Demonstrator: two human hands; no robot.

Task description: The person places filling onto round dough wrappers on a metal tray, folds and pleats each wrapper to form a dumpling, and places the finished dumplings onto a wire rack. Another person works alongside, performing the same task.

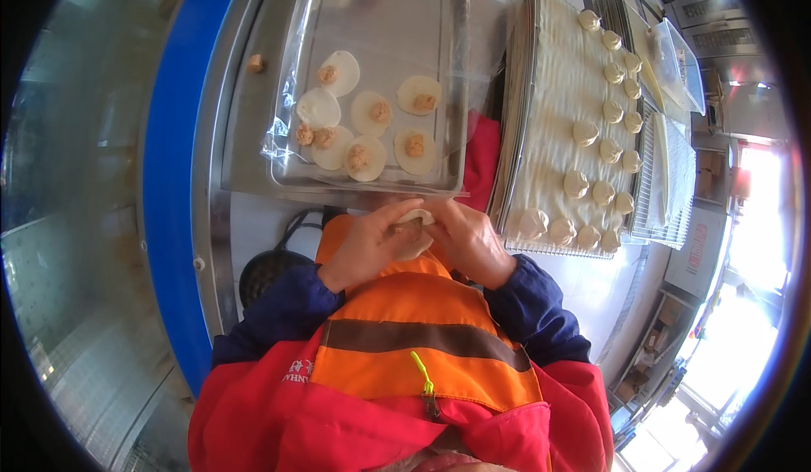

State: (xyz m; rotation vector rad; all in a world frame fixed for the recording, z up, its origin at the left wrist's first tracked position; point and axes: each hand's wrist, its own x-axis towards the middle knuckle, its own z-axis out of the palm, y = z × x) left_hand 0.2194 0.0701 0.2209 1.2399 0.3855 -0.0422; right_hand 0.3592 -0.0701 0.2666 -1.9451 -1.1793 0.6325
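Note:
Just below the metal tray's near edge, my left hand [370, 238] and my right hand [467, 238] hold a dough wrapper [415, 244] between them, its upper rim gathered at the fingertips. What lies inside the wrapper is mostly hidden by my fingers. In front of me, a plastic-lined metal tray [386, 3] holds several round dough wrappers, most bearing a lump of filling, such as the wrapper [426, 86] with its filling. Another filling lump [255, 63] lies on the steel surface left of the tray. Pleated buns [585, 132] stand on the cloth-covered rack to the right.
A stack of wire racks [516, 124] with a cloth on top stands right of the tray. Red cloth [480, 155] shows between them. Farther right are a clear plastic bin [681, 67] and another wire rack [681, 222]. A round black object [272, 276] lies low at the left.

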